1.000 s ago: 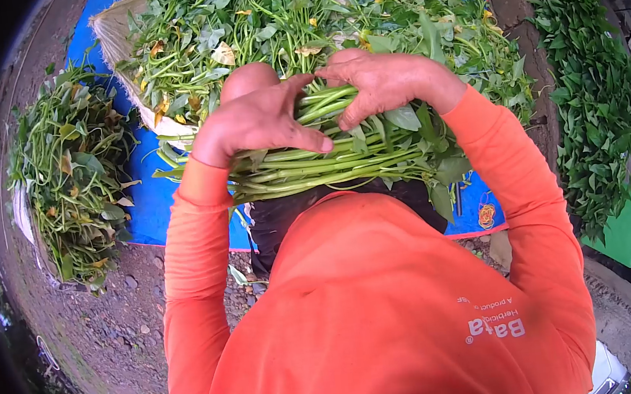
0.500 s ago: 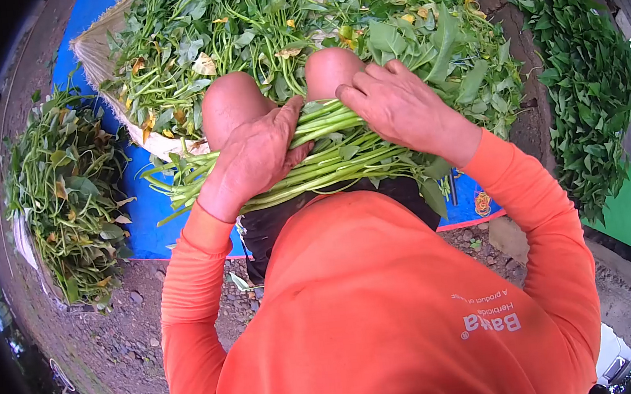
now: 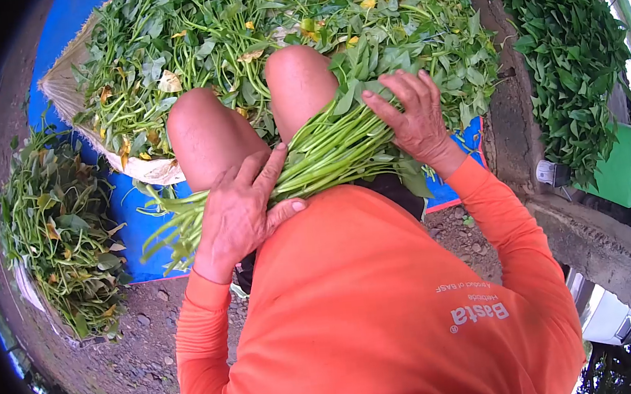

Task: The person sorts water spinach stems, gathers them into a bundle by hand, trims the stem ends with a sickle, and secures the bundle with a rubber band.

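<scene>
Across my lap lies a bundle of water spinach [image 3: 326, 152], its pale green stems pointing left and its leaves to the right. My left hand [image 3: 243, 204] is curled over the stem end, fingers on top and thumb on the side near my belly. At the leafy end, my right hand [image 3: 411, 118] cups the bundle, with the thumb apart from the curved fingers. Some stem tips stick out loosely past my left wrist. Beyond my knees spreads a large heap of loose water spinach [image 3: 200, 47] with some yellow leaves.
The heap rests on a woven sack [image 3: 64, 83] over a blue tarp [image 3: 136, 246]. Another pile of greens [image 3: 61, 231] stands at the left. Dark green leaves [image 3: 570, 55] are stacked at the right, beside a green container [image 3: 622, 168]. Stony ground [image 3: 148, 322] borders the tarp.
The bundle has been gathered closer and tilts up to the right. My right hand has moved onto its leafy end, and my left hand has shifted down along the stems. The view has shifted slightly.
</scene>
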